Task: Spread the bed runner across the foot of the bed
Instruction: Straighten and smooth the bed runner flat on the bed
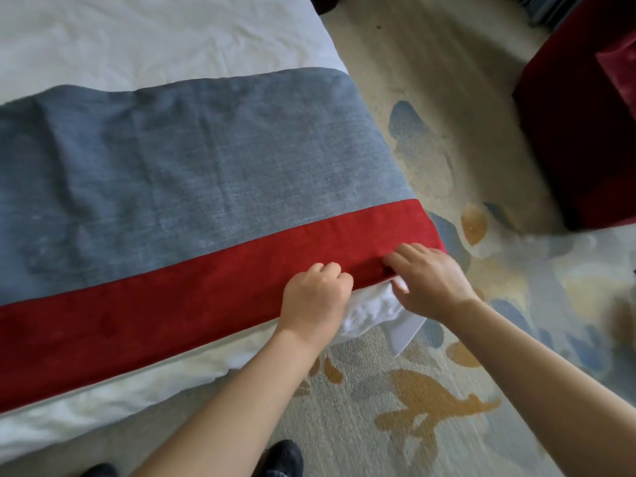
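Leftmost, bed (144,39) in white sheet, bed runner (192,187) lying across foot: grey-blue band above red band. Left hand (315,299) curled, fingers tucked into runner's red near edge. Right hand (430,280) just beside it, fingers bent over same edge near bed corner. Patterned carpet (430,401) beyond, dark red furniture (581,132) far right.

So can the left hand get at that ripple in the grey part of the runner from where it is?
Probably yes: the left hand sits on the red band, and nothing lies between it and the ripple up-left, though it's a long stretch.
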Tool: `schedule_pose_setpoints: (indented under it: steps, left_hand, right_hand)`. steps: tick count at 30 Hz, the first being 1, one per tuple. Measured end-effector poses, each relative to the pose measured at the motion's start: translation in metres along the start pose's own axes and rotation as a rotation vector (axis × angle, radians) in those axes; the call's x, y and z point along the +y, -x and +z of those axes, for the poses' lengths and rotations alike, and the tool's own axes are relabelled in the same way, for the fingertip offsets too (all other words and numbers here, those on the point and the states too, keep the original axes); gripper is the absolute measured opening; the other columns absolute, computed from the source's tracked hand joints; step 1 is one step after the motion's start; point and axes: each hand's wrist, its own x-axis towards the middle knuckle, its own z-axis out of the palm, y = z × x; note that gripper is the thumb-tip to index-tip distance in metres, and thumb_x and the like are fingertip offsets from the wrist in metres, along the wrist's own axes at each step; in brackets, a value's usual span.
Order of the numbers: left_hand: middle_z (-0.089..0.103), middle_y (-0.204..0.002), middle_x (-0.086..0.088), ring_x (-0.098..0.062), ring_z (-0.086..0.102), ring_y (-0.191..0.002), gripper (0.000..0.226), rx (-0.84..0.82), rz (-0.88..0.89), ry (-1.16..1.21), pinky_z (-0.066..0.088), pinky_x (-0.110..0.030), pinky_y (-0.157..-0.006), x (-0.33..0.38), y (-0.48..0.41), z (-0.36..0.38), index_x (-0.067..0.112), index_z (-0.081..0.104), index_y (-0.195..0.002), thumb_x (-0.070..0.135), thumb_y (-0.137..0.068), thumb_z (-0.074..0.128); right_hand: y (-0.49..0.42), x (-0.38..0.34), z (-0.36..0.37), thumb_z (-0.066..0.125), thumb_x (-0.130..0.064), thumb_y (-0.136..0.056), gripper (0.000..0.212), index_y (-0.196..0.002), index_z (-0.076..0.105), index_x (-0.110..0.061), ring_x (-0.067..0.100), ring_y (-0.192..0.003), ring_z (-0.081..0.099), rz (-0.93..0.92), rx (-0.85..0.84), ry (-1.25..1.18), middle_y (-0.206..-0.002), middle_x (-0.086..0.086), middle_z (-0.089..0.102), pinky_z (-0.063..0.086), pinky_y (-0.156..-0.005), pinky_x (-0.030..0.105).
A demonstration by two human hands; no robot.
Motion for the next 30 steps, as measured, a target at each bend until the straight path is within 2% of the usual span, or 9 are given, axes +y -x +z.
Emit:
schedule_pose_setpoints:
  steps: [5,9,12,17,19,22,26,28,30]
  left_hand:
    - [0.054,-0.056,0.002,-0.020,0.056,-0.052,0.026,0.019,-0.050,0.003,0.036,-0.025,-0.039,-0.044,0.043,-0.023,0.016,0.060,-0.053,0.007,-0.048,0.084]
    - [0.054,-0.054,0.001,-0.022,0.056,-0.050,0.025,-0.011,-0.122,0.005,0.037,-0.025,-0.038,-0.095,0.101,-0.047,0.014,0.062,-0.050,0.011,-0.049,0.086]
    - [0.054,-0.053,0.001,-0.022,0.056,-0.049,0.026,-0.073,-0.147,-0.019,0.038,-0.026,-0.038,-0.141,0.153,-0.061,0.016,0.062,-0.050,0.011,-0.046,0.087]
    - [0.049,-0.045,0.000,-0.020,0.052,-0.040,0.036,-0.097,-0.139,-0.122,0.030,-0.020,-0.035,-0.197,0.218,-0.085,0.016,0.054,-0.042,0.009,-0.028,0.086]
    - [0.049,-0.045,0.001,-0.019,0.051,-0.041,0.035,-0.055,-0.142,-0.138,0.032,-0.020,-0.035,-0.214,0.229,-0.090,0.016,0.054,-0.042,0.007,-0.027,0.084]
    - [0.047,-0.040,0.003,-0.015,0.048,-0.035,0.039,-0.053,-0.162,-0.140,0.024,-0.014,-0.036,-0.231,0.234,-0.094,0.016,0.052,-0.036,0.007,-0.013,0.083]
    - [0.044,-0.038,0.004,-0.013,0.044,-0.033,0.045,-0.071,-0.138,-0.103,0.018,-0.013,-0.039,-0.235,0.239,-0.083,0.016,0.048,-0.034,0.001,-0.004,0.078]
    - [0.049,-0.045,0.004,-0.013,0.049,-0.040,0.039,-0.154,-0.118,-0.124,0.021,-0.016,-0.039,-0.235,0.238,-0.085,0.015,0.053,-0.041,0.001,-0.016,0.080]
    - [0.057,-0.065,0.001,-0.017,0.057,-0.064,0.017,-0.229,-0.109,-0.077,0.029,-0.024,-0.047,-0.239,0.237,-0.088,0.013,0.062,-0.063,0.006,-0.057,0.076]
  right_hand:
    - [-0.021,-0.098,-0.013,0.073,-0.015,-0.071,0.012,-0.079,0.066,-0.012,0.023,-0.068,0.060,-0.261,0.053,-0.098,-0.077,0.002,0.062,0.052,-0.055,0.033]
    - [-0.032,-0.187,-0.016,0.072,-0.015,-0.072,0.006,-0.073,0.067,-0.012,0.022,-0.061,0.059,-0.347,0.061,-0.120,-0.070,0.001,0.063,0.049,-0.049,0.032]
    - [-0.030,-0.242,-0.019,0.080,-0.015,-0.061,0.014,-0.064,0.067,-0.017,0.018,-0.053,0.057,-0.384,0.030,-0.042,-0.063,-0.002,0.061,0.046,-0.043,0.027]
    - [-0.016,-0.300,-0.017,0.086,-0.005,-0.038,0.032,-0.051,0.060,-0.016,0.019,-0.043,0.054,-0.326,0.025,0.112,-0.051,-0.001,0.054,0.038,-0.036,0.022]
    - [-0.012,-0.307,-0.012,0.088,-0.005,-0.040,0.033,-0.057,0.062,-0.014,0.022,-0.048,0.056,-0.248,0.070,0.096,-0.057,0.001,0.055,0.041,-0.039,0.025]
    - [-0.018,-0.318,-0.007,0.090,-0.009,-0.046,0.033,-0.071,0.069,-0.012,0.024,-0.056,0.059,-0.159,0.061,0.094,-0.066,0.002,0.060,0.046,-0.044,0.028]
    - [-0.023,-0.325,0.002,0.083,0.010,-0.032,0.037,-0.056,0.065,-0.012,0.021,-0.046,0.053,-0.159,0.009,0.147,-0.053,-0.001,0.054,0.040,-0.037,0.024]
    - [-0.024,-0.326,0.005,0.078,0.006,-0.051,0.027,-0.067,0.068,-0.013,0.020,-0.057,0.057,-0.125,-0.075,0.136,-0.063,-0.001,0.059,0.048,-0.045,0.030]
    - [-0.027,-0.326,-0.003,0.065,-0.016,-0.080,0.009,-0.087,0.069,-0.019,0.016,-0.075,0.059,-0.057,-0.184,0.138,-0.079,-0.006,0.062,0.050,-0.060,0.029]
